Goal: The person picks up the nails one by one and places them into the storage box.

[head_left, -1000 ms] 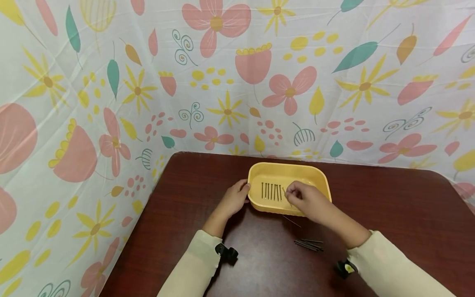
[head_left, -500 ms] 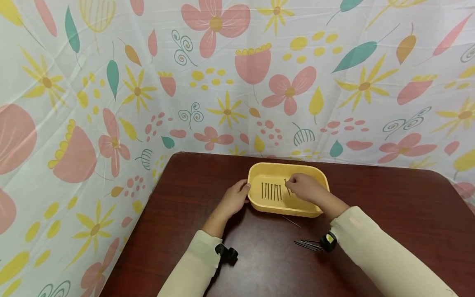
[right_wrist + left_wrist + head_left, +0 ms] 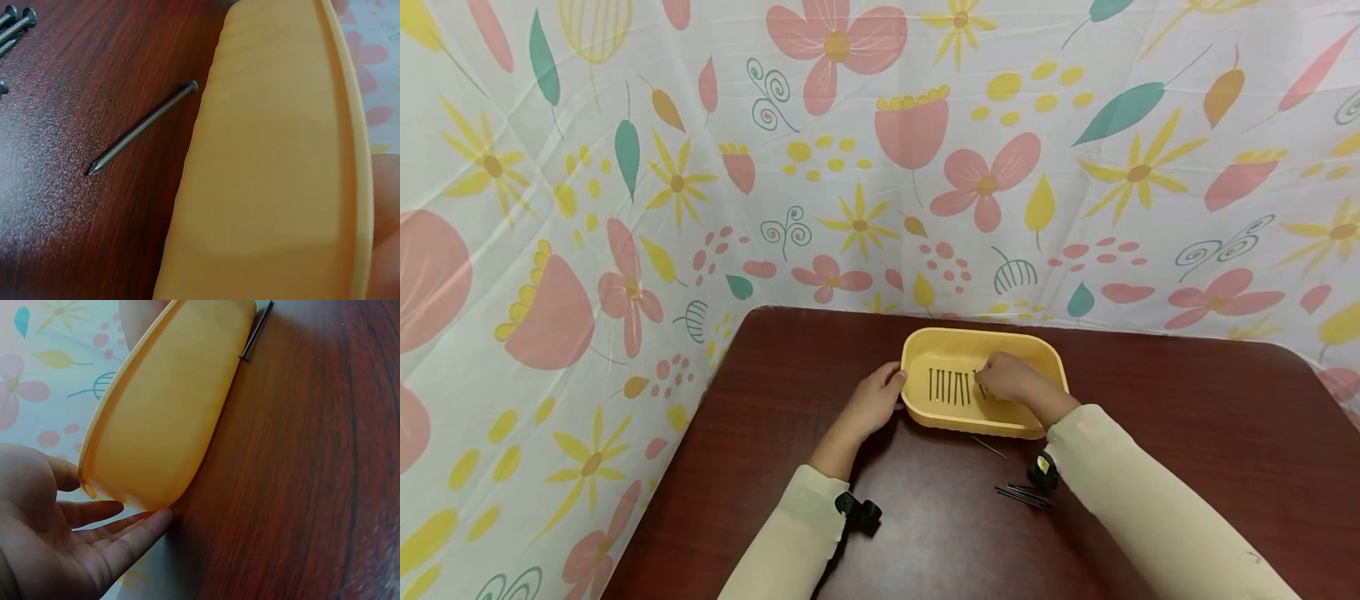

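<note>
A yellow plastic tray [image 3: 970,422] stands on the table, with a row of several nails [image 3: 950,387] lying side by side on its floor. At its left end my left hand [image 3: 871,402] holds the rim; the left wrist view has the thumb at the rim and the other fingers along the outer wall. Inside the tray, right of the row, my right hand [image 3: 1017,382] pinches another nail [image 3: 979,383] low over the floor, its fingertips partly hidden. In the right wrist view the tray wall [image 3: 269,150] hides most of this hand.
One loose nail [image 3: 140,128] lies on the table [image 3: 910,517] against the tray's front side. Nearer to me is a small pile of nails [image 3: 1024,497], close to the right wrist camera [image 3: 1042,472]. A flower-print cloth [image 3: 865,275] hangs behind and left of the table.
My right hand has swung the nail down into the tray, beside the right end of the row. The right forearm has shifted left and forward. The left hand stays on the rim.
</note>
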A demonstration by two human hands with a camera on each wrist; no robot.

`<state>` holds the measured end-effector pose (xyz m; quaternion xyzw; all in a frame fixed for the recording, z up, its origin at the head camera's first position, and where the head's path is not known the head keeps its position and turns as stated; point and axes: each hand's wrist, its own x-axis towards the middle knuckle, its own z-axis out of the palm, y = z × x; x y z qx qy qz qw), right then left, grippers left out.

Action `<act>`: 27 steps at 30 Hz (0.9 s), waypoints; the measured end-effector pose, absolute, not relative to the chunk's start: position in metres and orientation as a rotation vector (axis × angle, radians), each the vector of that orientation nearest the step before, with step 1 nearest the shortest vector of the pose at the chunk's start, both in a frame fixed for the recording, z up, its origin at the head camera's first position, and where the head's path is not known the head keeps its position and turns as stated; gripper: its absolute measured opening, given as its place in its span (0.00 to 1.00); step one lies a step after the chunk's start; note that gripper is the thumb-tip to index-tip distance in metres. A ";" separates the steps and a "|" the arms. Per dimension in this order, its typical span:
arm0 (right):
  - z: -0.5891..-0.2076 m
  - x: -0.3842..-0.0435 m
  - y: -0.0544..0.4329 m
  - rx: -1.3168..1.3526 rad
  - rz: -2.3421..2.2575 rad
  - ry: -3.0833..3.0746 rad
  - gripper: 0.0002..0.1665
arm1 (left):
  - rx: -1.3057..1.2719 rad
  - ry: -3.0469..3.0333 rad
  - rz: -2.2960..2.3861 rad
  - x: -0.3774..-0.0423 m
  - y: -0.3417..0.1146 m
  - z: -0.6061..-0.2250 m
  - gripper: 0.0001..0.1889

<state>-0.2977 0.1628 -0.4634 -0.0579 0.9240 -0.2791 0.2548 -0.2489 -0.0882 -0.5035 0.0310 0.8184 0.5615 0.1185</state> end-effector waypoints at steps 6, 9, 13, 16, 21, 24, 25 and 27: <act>-0.472 -0.301 0.160 -0.172 -0.746 2.498 0.27 | 0.089 2.389 1.629 -0.249 -0.089 -0.504 0.25; -0.474 -0.302 0.159 -0.162 -0.746 2.499 0.28 | 0.091 2.389 1.627 -0.249 -0.089 -0.503 0.26; -0.474 -0.303 0.158 -0.164 -0.736 2.521 0.26 | 0.094 2.384 1.641 -0.249 -0.088 -0.501 0.25; -0.476 -0.304 0.159 -0.166 -0.727 2.537 0.26 | 0.094 2.381 1.649 -0.248 -0.088 -0.500 0.25; -0.477 -0.305 0.159 -0.173 -0.715 2.559 0.26 | 0.092 2.384 1.641 -0.248 -0.088 -0.498 0.26; -0.477 -0.305 0.159 -0.179 -0.710 2.563 0.27 | 0.090 2.387 1.637 -0.247 -0.088 -0.498 0.26; -0.477 -0.305 0.159 -0.183 -0.712 2.561 0.28 | 0.090 2.386 1.638 -0.247 -0.088 -0.498 0.26; -0.477 -0.304 0.159 -0.185 -0.707 2.559 0.30 | 0.089 2.385 1.640 -0.247 -0.088 -0.498 0.26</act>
